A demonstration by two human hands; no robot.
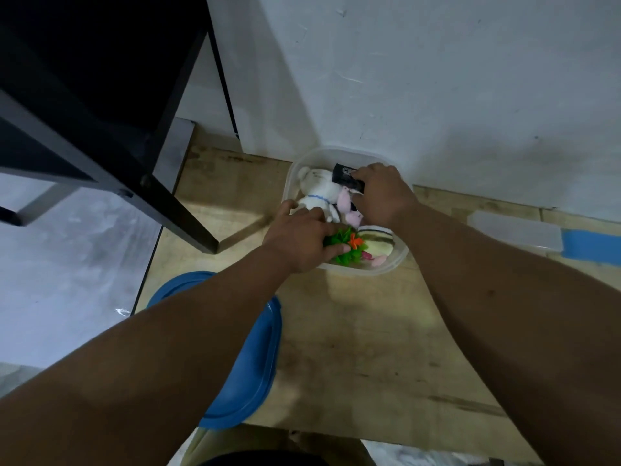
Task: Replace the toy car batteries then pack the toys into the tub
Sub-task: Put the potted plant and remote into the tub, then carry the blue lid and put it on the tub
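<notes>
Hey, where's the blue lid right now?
In the head view the blue lid lies on the wooden board, low and left of centre, partly hidden under the left forearm, nearer the person than the clear tub of toys.

Black table leg (188, 210), small clear box (514, 232)
</notes>
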